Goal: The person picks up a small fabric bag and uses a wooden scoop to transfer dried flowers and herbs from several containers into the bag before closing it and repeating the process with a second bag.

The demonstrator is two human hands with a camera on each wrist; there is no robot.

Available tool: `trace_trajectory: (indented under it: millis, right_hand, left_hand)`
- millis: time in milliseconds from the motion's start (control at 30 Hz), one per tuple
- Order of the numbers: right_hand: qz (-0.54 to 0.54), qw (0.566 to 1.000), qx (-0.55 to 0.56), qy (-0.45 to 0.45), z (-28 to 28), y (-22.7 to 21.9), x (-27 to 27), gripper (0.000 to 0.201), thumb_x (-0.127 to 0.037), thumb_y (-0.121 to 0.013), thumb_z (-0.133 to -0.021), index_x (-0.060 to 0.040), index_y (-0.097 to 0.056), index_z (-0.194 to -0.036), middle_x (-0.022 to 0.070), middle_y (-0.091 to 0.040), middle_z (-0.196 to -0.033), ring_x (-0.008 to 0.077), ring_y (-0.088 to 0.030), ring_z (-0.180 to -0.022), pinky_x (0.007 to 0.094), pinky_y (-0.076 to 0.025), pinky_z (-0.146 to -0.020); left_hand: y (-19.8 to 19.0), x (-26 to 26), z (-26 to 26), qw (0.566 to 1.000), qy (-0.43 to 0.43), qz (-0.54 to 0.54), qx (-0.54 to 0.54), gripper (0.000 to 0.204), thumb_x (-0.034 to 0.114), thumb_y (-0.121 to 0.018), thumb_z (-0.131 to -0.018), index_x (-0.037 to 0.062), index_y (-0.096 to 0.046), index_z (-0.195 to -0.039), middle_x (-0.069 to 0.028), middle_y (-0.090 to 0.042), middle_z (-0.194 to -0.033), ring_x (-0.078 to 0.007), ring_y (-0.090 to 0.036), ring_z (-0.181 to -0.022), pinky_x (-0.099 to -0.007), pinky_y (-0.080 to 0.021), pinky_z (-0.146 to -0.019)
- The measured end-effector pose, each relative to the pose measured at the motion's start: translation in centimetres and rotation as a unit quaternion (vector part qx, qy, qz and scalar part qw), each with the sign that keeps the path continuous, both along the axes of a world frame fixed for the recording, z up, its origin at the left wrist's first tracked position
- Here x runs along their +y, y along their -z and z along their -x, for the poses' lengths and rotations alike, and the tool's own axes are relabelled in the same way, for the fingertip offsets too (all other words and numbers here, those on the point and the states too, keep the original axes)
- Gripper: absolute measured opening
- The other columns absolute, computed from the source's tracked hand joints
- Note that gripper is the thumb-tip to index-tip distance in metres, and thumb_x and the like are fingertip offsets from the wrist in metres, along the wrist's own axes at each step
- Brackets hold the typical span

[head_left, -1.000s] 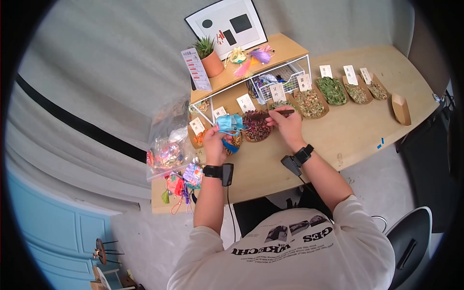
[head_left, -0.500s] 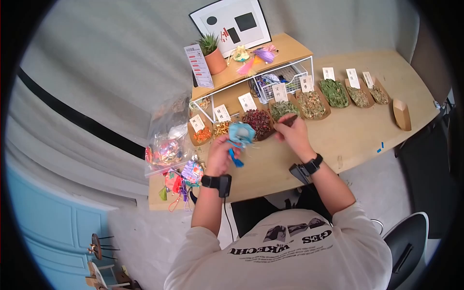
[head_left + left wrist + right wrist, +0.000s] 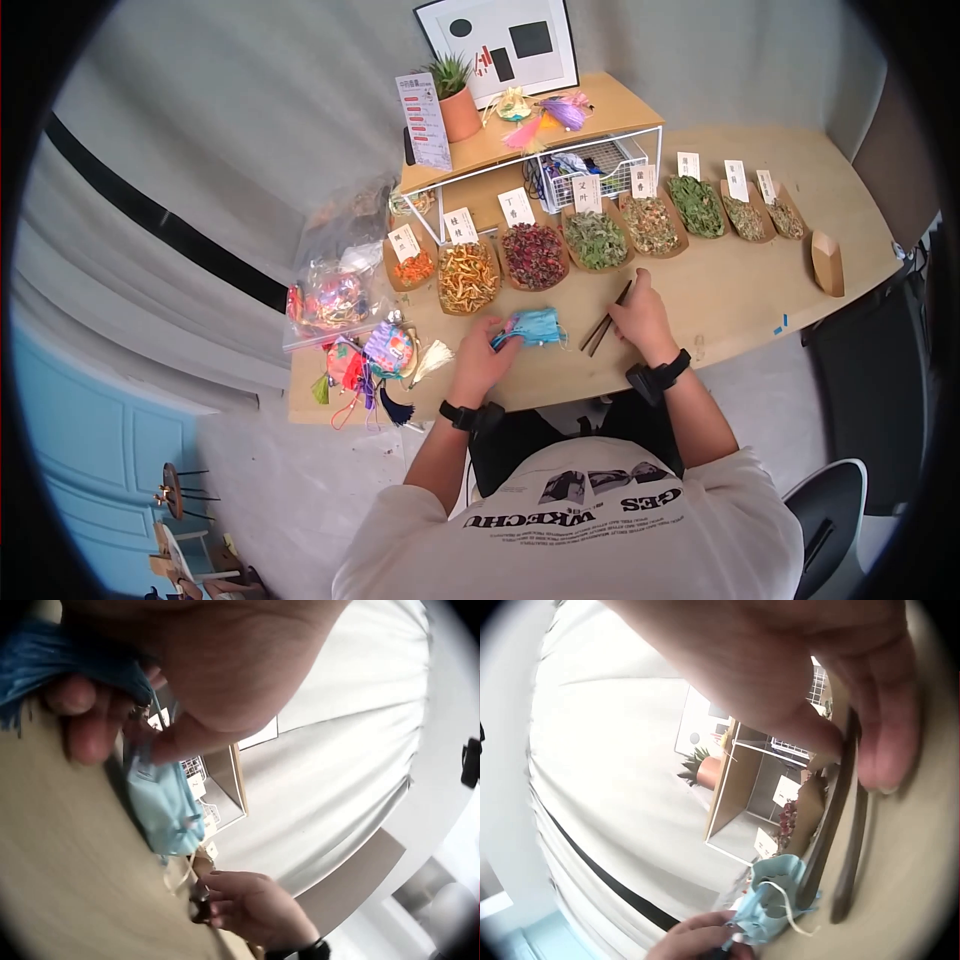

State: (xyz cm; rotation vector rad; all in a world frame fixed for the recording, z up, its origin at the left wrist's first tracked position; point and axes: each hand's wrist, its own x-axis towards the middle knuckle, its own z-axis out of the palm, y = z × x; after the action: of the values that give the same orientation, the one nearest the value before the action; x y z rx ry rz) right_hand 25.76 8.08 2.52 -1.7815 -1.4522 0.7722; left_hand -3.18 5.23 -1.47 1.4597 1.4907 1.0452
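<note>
Gripping a blue pouch [image 3: 537, 327] in front of the shelf [image 3: 610, 103], the left hand [image 3: 478, 365] pinches its end between thumb and fingers. The right hand [image 3: 643, 318], in front of the shelf's right end, grasps two dark sticks [image 3: 598, 338]. The pouch's mouth is partly open in the right wrist view; what it contains is unclear.

Eight filled paper trays curve past the shelf. Five lie before it: one of orange petals [image 3: 412, 266], one of yellow-brown strips [image 3: 467, 278], one of dark red buds [image 3: 534, 255], one of grey-green leaves [image 3: 596, 240] and one of a beige-green mix [image 3: 651, 224]. Three are right of it: one of green leaves [image 3: 698, 207] and two of brownish bits [image 3: 744, 218]. Eight label cards [image 3: 516, 207] stand at them. A ninth tray [image 3: 827, 264] is farthest right of the shelf, its inside hard to see.

One wire basket [image 3: 590, 188] under the shelf top holds blue and purple items. One clear plastic bag [image 3: 345, 295], left of the shelf, holds colourful pieces. One terracotta pot [image 3: 460, 115] on the shelf holds one spiky plant [image 3: 449, 76].
</note>
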Motion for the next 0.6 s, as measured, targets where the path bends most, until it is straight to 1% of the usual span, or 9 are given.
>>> trace_trajectory:
  millis: [33,67,133,167,233,300,467,567,600]
  right_hand:
    - [-0.055,0.985,-0.160,-0.016,0.2,-0.3,0.2,0.050,-0.010,-0.070,-0.082,0.0078,-0.043,-0.119,0.0264,-0.067,-0.082,0.0400,-0.070,-0.071,0.0465,-0.058,-0.064]
    - [-0.056,0.985,-0.162,-0.019,0.7,-0.7,0.6,0.050,-0.010,-0.070,-0.082,0.0078,-0.043,-0.119,0.0264,-0.067,-0.082,0.0400,-0.070,-0.071,0.0465,-0.058,-0.064]
    - [-0.097,0.980,-0.174,-0.011,2.3,-2.3,2.1,0.039,-0.016,-0.072,-0.082,0.0058,-0.059,-0.110,0.0269,-0.067,-0.081,0.0434,-0.067,-0.082,0.0478,-0.054,-0.073]
    - [-0.099,0.979,-0.175,-0.014,3.4,-3.1,3.3,0.039,-0.016,-0.072,-0.082,0.0058,-0.059,-0.110,0.0269,-0.067,-0.081,0.0434,-0.067,-0.082,0.0478,-0.054,-0.073]
    - [-0.236,0.959,-0.142,-0.067,5.6,-4.9,6.2,0.020,-0.015,-0.070,-0.083,0.0031,-0.065,-0.090,0.0231,-0.067,-0.081,0.0405,-0.067,-0.078,0.0472,-0.053,-0.069]
    - [-0.349,0.926,-0.065,-0.128,8.3,-7.7,9.0,0.018,-0.015,-0.070,-0.082,0.0025,-0.065,-0.080,0.0206,-0.067,-0.080,0.0386,-0.066,-0.074,0.0453,-0.052,-0.068]
    - [-0.367,0.911,-0.015,-0.187,15.0,-12.3,17.6,0.020,-0.015,-0.072,-0.079,0.0038,-0.068,-0.084,0.0243,-0.066,-0.079,0.0388,-0.067,-0.079,0.0443,-0.054,-0.072]
    - [-0.411,0.900,-0.025,-0.141,17.9,-13.6,20.7,0.025,-0.017,-0.075,-0.076,0.0067,-0.070,-0.084,0.0260,-0.067,-0.078,0.0403,-0.067,-0.077,0.0448,-0.054,-0.072]
    - [-0.343,0.925,-0.032,-0.158,18.4,-14.0,21.2,0.030,-0.020,-0.078,-0.075,0.0065,-0.069,-0.083,0.0242,-0.068,-0.079,0.0381,-0.069,-0.078,0.0434,-0.055,-0.072]
  left_hand:
    - [0.1,0.0,0.2,0.996,0.014,-0.059,0.065,0.046,0.017,-0.077,-0.084,-0.0052,-0.059,-0.119,-0.0050,-0.066,-0.075,-0.0101,-0.060,-0.058,-0.0256,-0.044,-0.050]
    - [0.2,-0.1,0.4,0.996,0.011,-0.059,0.063,0.046,0.017,-0.077,-0.084,-0.0052,-0.059,-0.119,-0.0050,-0.066,-0.075,-0.0101,-0.060,-0.058,-0.0256,-0.044,-0.050]
    - [0.1,-0.3,0.8,0.998,0.006,-0.042,0.038,0.045,0.019,-0.081,-0.083,-0.0025,-0.061,-0.117,-0.0021,-0.065,-0.074,-0.0068,-0.057,-0.058,-0.0237,-0.042,-0.050]
    - [0.2,-0.3,1.0,0.998,0.003,-0.043,0.037,0.045,0.019,-0.081,-0.083,-0.0025,-0.061,-0.117,-0.0021,-0.065,-0.074,-0.0068,-0.057,-0.058,-0.0237,-0.042,-0.050]
    - [0.3,-0.4,1.1,0.999,0.004,-0.009,-0.052,0.045,0.019,-0.081,-0.084,-0.0029,-0.061,-0.117,-0.0024,-0.065,-0.074,-0.0056,-0.056,-0.058,-0.0224,-0.041,-0.050]
    - [0.7,-0.3,1.3,0.998,0.006,-0.009,-0.067,0.041,0.018,-0.079,-0.086,-0.0010,-0.059,-0.117,-0.0012,-0.063,-0.073,-0.0051,-0.054,-0.056,-0.0218,-0.039,-0.047]
    - [0.2,-0.4,1.2,0.992,-0.004,0.021,-0.124,0.034,0.017,-0.077,-0.090,0.0016,-0.058,-0.114,-0.0003,-0.062,-0.074,-0.0049,-0.053,-0.053,-0.0214,-0.037,-0.043]
    - [-0.1,-0.5,1.1,0.988,-0.009,0.045,-0.149,0.032,0.017,-0.076,-0.091,0.0023,-0.058,-0.113,-0.0001,-0.062,-0.074,-0.0054,-0.054,-0.053,-0.0215,-0.038,-0.043]
    - [0.0,-0.5,1.1,0.988,-0.010,0.038,-0.150,0.033,0.019,-0.076,-0.090,0.0012,-0.059,-0.112,0.0003,-0.062,-0.074,-0.0044,-0.053,-0.054,-0.0214,-0.038,-0.043]
